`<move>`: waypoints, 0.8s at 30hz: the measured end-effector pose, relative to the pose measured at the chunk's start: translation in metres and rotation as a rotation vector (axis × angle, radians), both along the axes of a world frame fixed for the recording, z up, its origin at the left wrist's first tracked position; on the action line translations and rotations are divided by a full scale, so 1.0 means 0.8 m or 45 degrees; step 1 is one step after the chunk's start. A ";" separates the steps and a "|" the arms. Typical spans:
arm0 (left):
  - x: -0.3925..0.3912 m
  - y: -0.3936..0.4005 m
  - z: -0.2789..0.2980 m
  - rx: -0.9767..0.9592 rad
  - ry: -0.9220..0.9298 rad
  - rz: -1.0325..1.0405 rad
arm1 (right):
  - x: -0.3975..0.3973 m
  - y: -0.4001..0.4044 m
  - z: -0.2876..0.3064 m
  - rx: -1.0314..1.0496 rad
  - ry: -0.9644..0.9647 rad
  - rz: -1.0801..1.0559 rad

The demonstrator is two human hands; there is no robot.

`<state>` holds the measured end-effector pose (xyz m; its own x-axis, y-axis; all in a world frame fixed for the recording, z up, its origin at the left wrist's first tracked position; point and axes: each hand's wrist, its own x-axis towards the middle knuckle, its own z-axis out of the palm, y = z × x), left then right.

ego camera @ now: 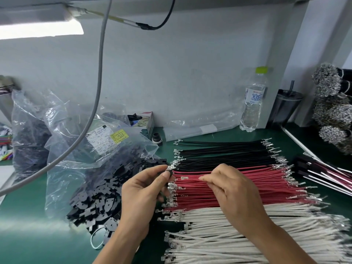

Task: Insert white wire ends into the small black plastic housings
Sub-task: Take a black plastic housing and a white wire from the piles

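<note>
Pinching housing [170, 173] beside red wires [238, 187].

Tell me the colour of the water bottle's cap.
Lime green. The bottle cap shows in the head view, at the back wall, right of centre.

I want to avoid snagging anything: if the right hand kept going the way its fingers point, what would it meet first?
Probably the left hand, whose fingers pinch a small black housing. The right hand points leftward over the red wires; depth is unclear.
</note>
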<state>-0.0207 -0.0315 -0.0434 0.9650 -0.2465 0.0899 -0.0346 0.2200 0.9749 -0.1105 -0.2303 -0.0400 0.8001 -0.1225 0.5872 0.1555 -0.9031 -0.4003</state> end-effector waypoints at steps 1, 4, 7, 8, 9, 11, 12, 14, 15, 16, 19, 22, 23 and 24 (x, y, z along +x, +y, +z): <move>0.001 0.000 0.000 -0.006 0.001 0.006 | 0.000 0.000 -0.001 0.038 0.022 -0.001; 0.001 -0.001 -0.001 -0.012 0.008 0.000 | 0.000 -0.004 -0.004 0.154 0.074 -0.014; 0.000 -0.001 -0.001 -0.010 0.020 -0.015 | 0.000 -0.007 -0.001 0.189 0.078 -0.028; 0.000 0.000 -0.001 -0.010 0.025 -0.018 | 0.000 -0.007 0.000 0.169 0.067 -0.031; 0.000 0.000 -0.001 -0.010 0.030 -0.022 | -0.001 -0.007 0.002 0.144 0.055 -0.033; 0.001 0.000 0.000 -0.016 0.041 -0.038 | -0.003 -0.007 0.006 0.104 0.037 -0.025; 0.001 0.001 0.000 -0.026 0.050 -0.056 | -0.004 -0.005 0.008 0.085 0.020 -0.015; 0.000 0.001 0.001 -0.058 0.080 -0.114 | -0.006 -0.001 0.014 0.062 -0.041 0.014; 0.000 0.001 0.001 -0.072 0.098 -0.146 | -0.007 0.001 0.016 0.055 -0.084 0.032; -0.001 0.001 0.001 -0.083 0.113 -0.179 | -0.008 0.003 0.017 0.055 -0.126 0.048; -0.001 0.001 0.000 -0.110 0.138 -0.275 | -0.009 0.006 0.016 0.118 -0.199 0.102; -0.003 0.000 0.001 -0.119 0.145 -0.327 | -0.010 0.008 0.015 0.179 -0.208 0.143; -0.003 0.000 0.002 -0.111 0.138 -0.337 | -0.010 0.009 0.015 0.181 -0.210 0.144; -0.004 0.001 0.002 -0.102 0.128 -0.343 | -0.011 0.010 0.015 0.173 -0.218 0.135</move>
<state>-0.0235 -0.0309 -0.0416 0.8706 -0.4912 0.0268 0.1314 0.2846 0.9496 -0.1192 -0.2227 -0.0279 0.7031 -0.1300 0.6992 0.3227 -0.8178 -0.4765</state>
